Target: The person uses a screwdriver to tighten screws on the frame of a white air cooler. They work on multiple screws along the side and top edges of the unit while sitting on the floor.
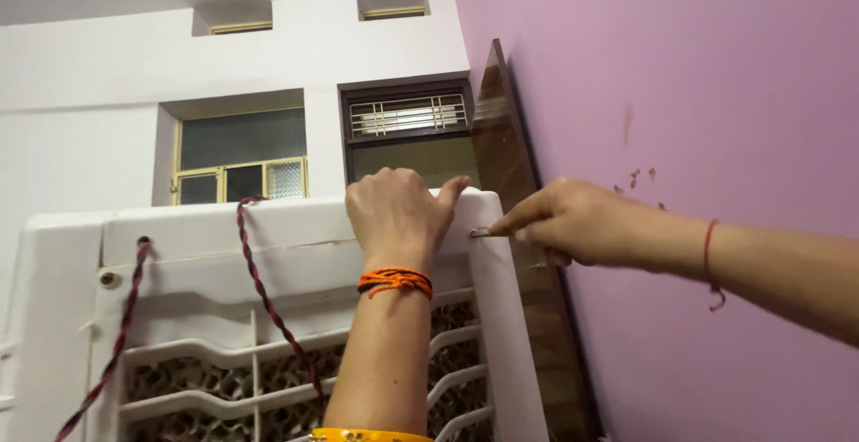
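Left hand [398,214] clamps over the cooler panel [295,254] top edge; right hand [573,223], just right of it, pinches a screw [481,233] lying level, pointing into that panel's corner.

My left hand [400,212] is raised with the forearm upright, back of the hand toward me, fingers curled forward and thumb spread right. My right hand [562,225] reaches in from the right, arm nearly level, thumb and forefinger pinched together.
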